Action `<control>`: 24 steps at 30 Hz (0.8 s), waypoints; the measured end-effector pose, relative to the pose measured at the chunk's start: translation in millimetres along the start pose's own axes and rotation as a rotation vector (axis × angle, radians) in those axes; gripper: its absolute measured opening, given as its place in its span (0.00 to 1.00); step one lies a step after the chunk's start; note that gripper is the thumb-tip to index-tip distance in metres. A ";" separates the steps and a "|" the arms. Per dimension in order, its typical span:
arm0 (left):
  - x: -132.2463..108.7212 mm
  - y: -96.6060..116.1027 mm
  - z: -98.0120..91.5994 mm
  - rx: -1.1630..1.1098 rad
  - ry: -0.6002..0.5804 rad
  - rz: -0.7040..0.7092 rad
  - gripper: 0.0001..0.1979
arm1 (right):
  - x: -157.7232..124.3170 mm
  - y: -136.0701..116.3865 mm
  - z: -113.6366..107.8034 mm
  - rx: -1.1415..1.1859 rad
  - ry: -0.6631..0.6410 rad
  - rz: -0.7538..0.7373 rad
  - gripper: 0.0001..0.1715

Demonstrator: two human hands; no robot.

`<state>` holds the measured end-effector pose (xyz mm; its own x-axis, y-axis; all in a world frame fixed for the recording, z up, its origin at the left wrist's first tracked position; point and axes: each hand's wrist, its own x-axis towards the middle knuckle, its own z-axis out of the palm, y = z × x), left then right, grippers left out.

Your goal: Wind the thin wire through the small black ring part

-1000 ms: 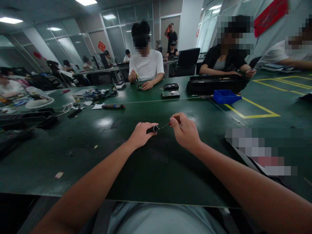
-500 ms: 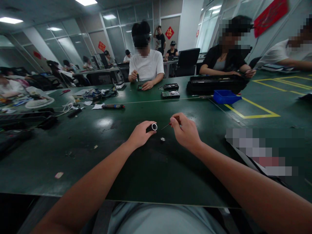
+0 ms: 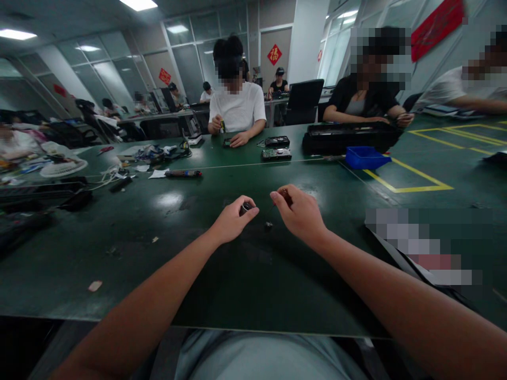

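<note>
While the others along the green tabletop (image 3: 158, 253) bend over their own work, the person nearest me has both bare forearms stretched out, hands low over the middle of it. The left hand (image 3: 232, 221) has its grip closed on a short black cylinder (image 3: 245, 207), pinched between thumb and fingertips and held just above the surface, one end turned toward the other hand. The right hand (image 3: 301, 214) is close beside it but not touching. Its grip is clamped round a thin screwdriver (image 3: 285, 195), of which only a bit of dark red handle shows past the knuckles. The shaft is too faint to follow.

On the tabletop between the two hands lies a tiny pale part (image 3: 268, 225), touching neither.

Across the way a person in a white shirt (image 3: 237, 105) sits with both hands on the far edge. Two drives (image 3: 276, 153) lie to that person's side, one behind the other. Further right stands a long black case (image 3: 348, 137) with a blue bin (image 3: 366, 157) just in front of it, at the corner of a yellow taped box. A slim dark tool (image 3: 182, 172) lies alone, well left of the drives, and a pale scrap (image 3: 95, 285) sits near the front edge.
</note>
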<state>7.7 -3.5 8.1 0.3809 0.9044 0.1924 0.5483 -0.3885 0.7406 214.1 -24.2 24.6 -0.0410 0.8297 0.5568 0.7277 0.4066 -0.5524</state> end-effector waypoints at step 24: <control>4.4 12.9 34.5 0.588 -0.152 0.125 0.17 | 1.7 3.8 2.1 -0.054 -0.026 -0.002 0.17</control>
<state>42.1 -10.6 -3.7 0.5470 0.8271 0.1287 0.7946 -0.5615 0.2310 215.3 -20.4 22.1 -0.0595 0.8387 0.5413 0.7637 0.3875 -0.5164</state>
